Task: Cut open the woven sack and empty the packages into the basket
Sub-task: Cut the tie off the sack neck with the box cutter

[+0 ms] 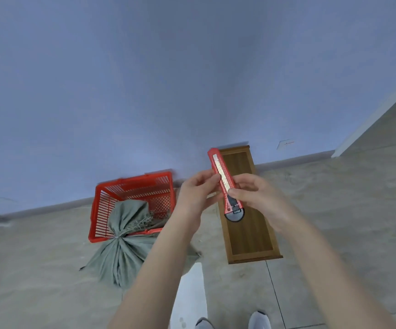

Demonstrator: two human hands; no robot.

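Observation:
A red box cutter [223, 176] with a metal slide and a black end is held up in front of me. My left hand [195, 194] pinches its middle from the left. My right hand [256, 198] grips it from the right, thumb on the lower part near the black slider. No blade shows beyond the tip. Below on the floor lies a grey-green woven sack [123, 252], tied at the neck, its frayed top draped over the rim into a red plastic basket [102, 205] by the wall.
A long wooden tray [251, 236] lies on the tiled floor to the right of the basket, below the cutter. A blue wall [168, 79] stands right behind both. My shoes [258, 320] show at the bottom edge.

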